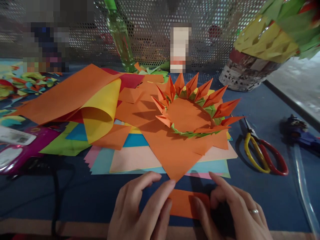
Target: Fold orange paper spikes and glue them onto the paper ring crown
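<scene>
A small orange piece of paper [183,203] lies at the table's front edge between my two hands. My left hand [140,210] has its thumb and index finger closed on the paper's left end. With its thumb on the paper and its fingers curled at the right end, my right hand [232,210] holds the other side; a ring shows on one finger. Just beyond, the pointed corner of a large orange sheet [175,153] reaches toward my left fingertips. On that sheet rests a ring of folded orange paper points with a green base [185,134].
Pastel sheets [137,160] lie under the orange ones. Scissors [260,153] and a glue gun [300,130] are at right, a magenta device [27,150] at left. A bottle [121,40] and a paper-covered pot [247,70] stand before the perforated metal panel [147,30].
</scene>
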`<state>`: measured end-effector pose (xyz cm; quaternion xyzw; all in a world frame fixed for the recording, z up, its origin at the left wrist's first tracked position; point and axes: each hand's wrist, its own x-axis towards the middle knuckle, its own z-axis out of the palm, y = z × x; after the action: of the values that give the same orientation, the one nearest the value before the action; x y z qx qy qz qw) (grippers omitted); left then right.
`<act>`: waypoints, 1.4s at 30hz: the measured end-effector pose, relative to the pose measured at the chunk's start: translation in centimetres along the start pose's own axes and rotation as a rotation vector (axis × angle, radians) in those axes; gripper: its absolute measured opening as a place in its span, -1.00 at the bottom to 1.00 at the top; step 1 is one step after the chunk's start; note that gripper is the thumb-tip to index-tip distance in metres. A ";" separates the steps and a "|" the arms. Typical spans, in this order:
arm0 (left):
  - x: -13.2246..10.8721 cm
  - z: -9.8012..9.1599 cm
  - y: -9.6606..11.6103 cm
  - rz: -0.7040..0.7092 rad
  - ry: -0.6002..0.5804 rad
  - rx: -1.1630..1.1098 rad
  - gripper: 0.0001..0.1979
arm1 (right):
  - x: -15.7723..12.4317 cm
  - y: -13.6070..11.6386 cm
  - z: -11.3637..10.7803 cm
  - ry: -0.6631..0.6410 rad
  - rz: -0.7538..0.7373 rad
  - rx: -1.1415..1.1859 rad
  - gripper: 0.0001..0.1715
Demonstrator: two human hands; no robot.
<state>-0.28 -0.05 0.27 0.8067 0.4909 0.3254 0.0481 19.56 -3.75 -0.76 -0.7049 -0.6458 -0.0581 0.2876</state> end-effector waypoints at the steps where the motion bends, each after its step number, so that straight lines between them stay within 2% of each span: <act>1: 0.0 -0.1 0.0 0.041 -0.023 0.002 -0.57 | 0.0 0.3 0.0 0.004 -0.015 -0.006 -0.44; 3: 0.1 -0.1 0.0 0.108 -0.036 0.009 -0.54 | -0.1 0.9 0.1 -0.004 -0.092 -0.031 -0.41; 6: 0.2 0.5 0.0 0.186 0.017 0.018 -0.65 | 0.0 1.6 0.0 -0.023 -0.203 -0.079 -0.39; 9: 0.2 1.5 0.2 0.255 0.123 -0.010 -0.78 | 0.2 1.7 0.0 -0.016 -0.186 -0.096 -0.39; 13: -0.4 2.0 0.4 0.268 0.126 -0.029 -0.71 | 0.2 1.4 -0.2 -0.022 -0.178 -0.087 -0.36; 14: -0.7 1.9 0.3 0.257 0.165 -0.038 -0.69 | 0.1 1.3 -0.3 -0.021 -0.173 -0.078 -0.37; 15: -1.0 1.7 0.3 0.264 0.153 -0.032 -0.68 | 0.1 1.3 -0.3 -0.020 -0.164 -0.065 -0.39; 16: -1.3 1.4 0.2 0.281 0.017 -0.010 -0.67 | 0.0 1.3 -0.4 -0.019 -0.155 -0.049 -0.41; 19: -2.1 0.4 -0.2 0.318 -0.094 0.001 -0.64 | -0.1 1.3 -0.5 -0.025 -0.131 0.000 -0.47; 24: -2.5 -0.2 -0.9 0.395 -0.130 0.037 -0.58 | -0.4 1.4 -0.6 -0.038 -0.124 0.047 -0.51; 28: -2.5 0.1 -0.8 0.383 -0.117 0.031 -0.60 | -0.5 0.9 -0.7 -0.015 -0.107 0.071 -0.51; 34: -2.6 0.3 -0.4 0.351 -0.084 0.006 -0.58 | -0.8 -0.7 0.1 -0.021 -0.163 -0.067 -0.34; 42: -2.6 -0.2 -1.0 0.382 -0.130 0.019 -0.65 | -0.7 -0.5 0.0 -0.062 -0.182 -0.099 -0.33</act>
<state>-1.99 -1.73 -1.26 0.9048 0.3281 0.2714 0.0095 18.97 -4.39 -0.88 -0.6580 -0.7121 -0.0941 0.2258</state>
